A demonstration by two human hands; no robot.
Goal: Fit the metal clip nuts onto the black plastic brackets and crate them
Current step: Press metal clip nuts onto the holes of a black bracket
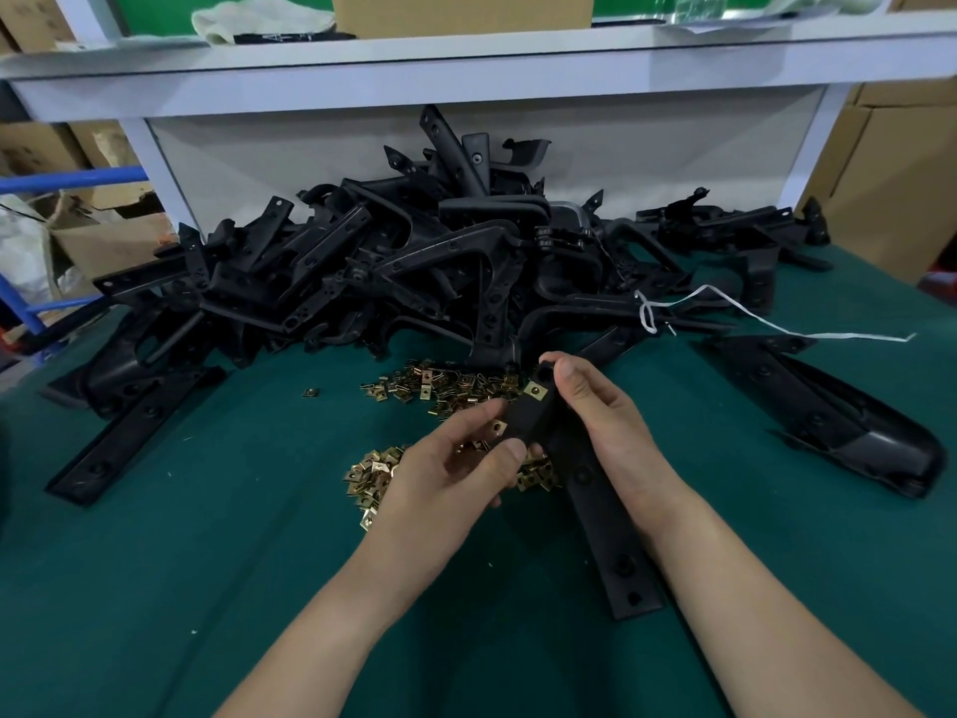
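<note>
Pinched in the left hand (455, 469), a clip nut (498, 427) at the edge of a black bracket (525, 424), gripped near its top by the right hand (603, 422). Higher up, a second nut (536, 390). Beneath, loose nuts (440, 388) on green table (207, 562); behind, heaped brackets (388, 261).

The left hand (451, 463) and the right hand (606, 422) are both bare. Behind each wrist the skin is uncovered too: the left forearm (331, 614) and the right forearm (725, 588) are bare as far as the lower edge of the picture. The fingers are slender. The left thumbnail (513, 450) and the right thumbnail (567, 373) are cut short and look plain.
</note>
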